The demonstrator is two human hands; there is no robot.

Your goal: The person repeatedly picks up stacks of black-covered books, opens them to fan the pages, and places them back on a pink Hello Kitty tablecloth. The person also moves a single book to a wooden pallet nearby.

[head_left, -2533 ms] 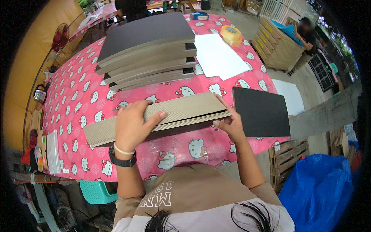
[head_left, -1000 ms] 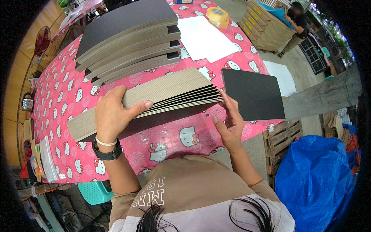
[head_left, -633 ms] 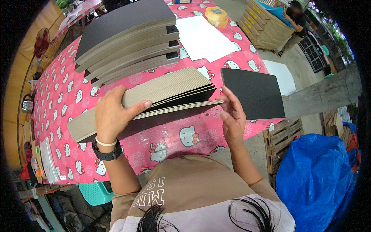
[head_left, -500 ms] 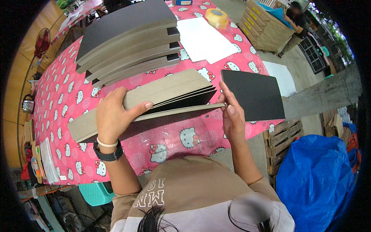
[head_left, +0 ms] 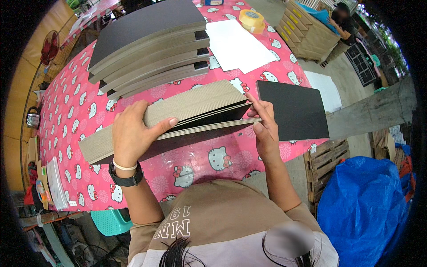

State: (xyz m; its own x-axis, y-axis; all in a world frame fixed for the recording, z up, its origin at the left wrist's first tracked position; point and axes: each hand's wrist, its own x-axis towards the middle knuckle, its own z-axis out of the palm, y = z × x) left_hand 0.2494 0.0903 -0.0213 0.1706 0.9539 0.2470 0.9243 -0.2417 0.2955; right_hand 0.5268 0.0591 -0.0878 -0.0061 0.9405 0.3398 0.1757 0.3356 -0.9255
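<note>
A bundle of thin boards (head_left: pixel 193 104), black on their faces with grey-brown edges, is held on its long side above the table. My left hand (head_left: pixel 132 131) is closed around its left half, the thumb lying over the edges. Toward the right end the boards fan apart and dark gaps show between them. There my right hand (head_left: pixel 265 129) has its thumb and bent fingers on the board corners, with some edges between them. Just beyond that hand a flat black board (head_left: pixel 296 111) lies on the table.
On the pink patterned tablecloth (head_left: pixel 71 147) a tall stack of black boards (head_left: pixel 151 26) stands at the back left. White sheets (head_left: pixel 240 46) and a roll of tape (head_left: pixel 251 20) lie behind. A blue tarp bundle (head_left: pixel 362 204) and a wooden pallet (head_left: pixel 327 164) are at right. Another person works far right.
My right hand's fingers have curled in onto the boards' right corners. The fanned edges there have shifted, with some boards separated from the rest. My left hand keeps nearly the same hold.
</note>
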